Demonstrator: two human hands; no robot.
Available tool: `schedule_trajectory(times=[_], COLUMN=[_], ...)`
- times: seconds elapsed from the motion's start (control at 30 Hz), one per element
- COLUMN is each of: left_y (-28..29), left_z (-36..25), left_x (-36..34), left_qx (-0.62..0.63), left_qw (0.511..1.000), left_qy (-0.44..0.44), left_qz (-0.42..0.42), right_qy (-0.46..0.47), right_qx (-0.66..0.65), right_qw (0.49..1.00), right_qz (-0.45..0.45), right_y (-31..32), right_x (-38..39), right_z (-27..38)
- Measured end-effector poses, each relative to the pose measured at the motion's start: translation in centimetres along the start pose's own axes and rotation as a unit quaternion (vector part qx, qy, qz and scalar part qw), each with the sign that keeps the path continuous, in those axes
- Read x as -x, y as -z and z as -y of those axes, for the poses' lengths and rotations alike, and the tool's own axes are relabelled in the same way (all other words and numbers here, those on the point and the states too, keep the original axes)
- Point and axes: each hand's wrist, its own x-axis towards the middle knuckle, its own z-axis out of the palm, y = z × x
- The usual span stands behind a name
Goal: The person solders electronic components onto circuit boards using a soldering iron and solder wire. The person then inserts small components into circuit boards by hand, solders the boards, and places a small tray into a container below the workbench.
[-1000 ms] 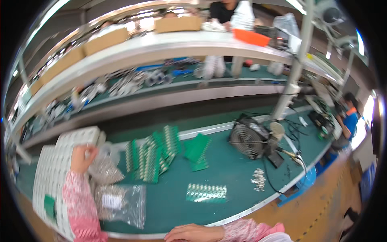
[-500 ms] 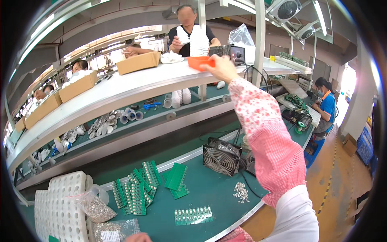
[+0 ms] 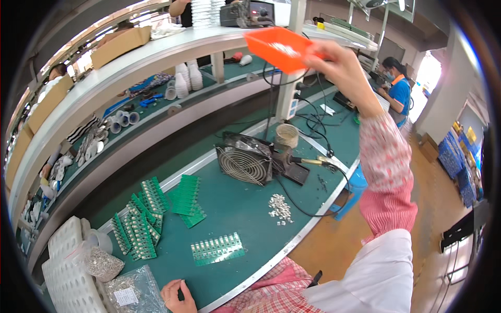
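Note:
An orange tray [image 3: 271, 36] with small pale pieces [image 3: 284, 49] inside hangs in the air, its right end pinched between the thumb and fingers of my right hand [image 3: 342, 65]. My left hand [image 3: 179, 296] rests at the near edge of the green bench, its fingers loosely bent and apart, with nothing in them. Beside it lies a clear bag of small parts [image 3: 133, 287] with a white label. A strip of small green circuit boards [image 3: 218, 249] is farther right. Toward the bench's right edge is a heap of tiny metallic parts [image 3: 280, 208].
Stacked green board strips [image 3: 138, 224] lie at the left, near a white foam tray with holes [image 3: 65, 266]. A black fan [image 3: 242, 164] stands by a soldering iron [image 3: 313, 161] and loose cables. A raised shelf [image 3: 172, 49] crosses behind. A co-worker [image 3: 399, 96] sits at the far right.
My right hand has lifted the orange tray off the raised shelf and brought it nearer. The view has shifted right and down, and more of my left hand shows.

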Motion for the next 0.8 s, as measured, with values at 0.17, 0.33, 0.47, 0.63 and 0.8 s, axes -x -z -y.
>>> schedule_trajectory(times=[0.17, 0.33, 0.47, 0.63, 0.8], left_y=[1.2, 0.9, 0.6, 0.1, -0.2], left_z=[-1.2, -1.8, -1.5, -1.3, -1.6], left_x=[-0.4, -0.5, -0.5, -0.5, -0.9], left_qx=[-0.04, -0.05, -0.065, -0.062, -0.077], left_qw=[0.999, 0.998, 0.997, 0.998, 0.996], left_qy=[-0.01, -0.018, -0.033, -0.017, -0.033], left_qz=[0.009, 0.027, 0.017, 0.022, 0.03], right_qy=[-0.131, -0.237, -0.261, -0.27, -0.254], right_qx=[-0.033, 0.022, 0.061, 0.04, 0.019], right_qw=[0.991, 0.97, 0.961, 0.959, 0.956], right_qz=[0.019, 0.051, 0.067, 0.072, 0.143], right_y=[5.2, 5.8, 2.8, -1.2, -2.7], right_x=[12.6, 21.0, 22.8, 23.6, 24.6], right_z=[-1.6, -7.2, -10.0, -14.4, -16.6])
